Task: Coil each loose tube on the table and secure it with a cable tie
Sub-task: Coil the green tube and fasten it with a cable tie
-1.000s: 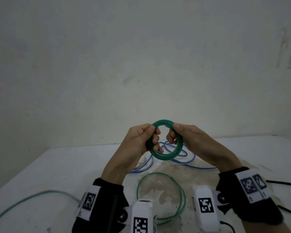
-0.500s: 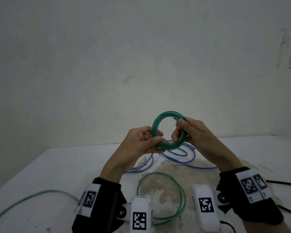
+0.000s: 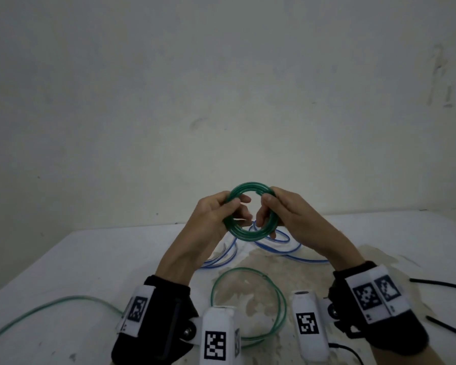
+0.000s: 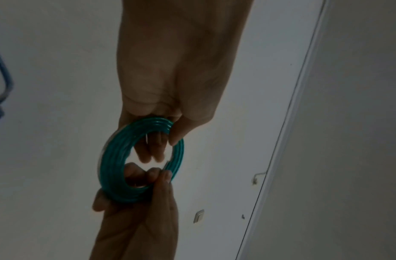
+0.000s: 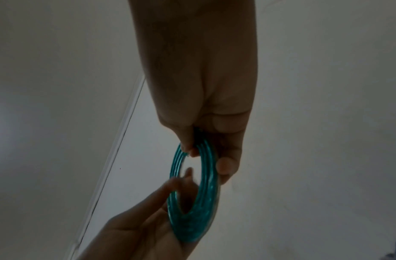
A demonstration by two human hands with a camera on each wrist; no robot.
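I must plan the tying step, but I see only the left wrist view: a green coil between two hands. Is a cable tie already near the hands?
Observer: Not in them. The left hand and the right hand grip only the green coil. In the head view, thin black strips, probably cable ties, lie on the table right of the right wrist.
Operator: Is more tube left to coil?
Observer: Yes. A thin green tube lies in a loose loop on the table, nearer than the hands, and trails off to the left.
Operator: And the blue one?
Observer: The blue tube lies loose beyond that loop, below the raised coil.
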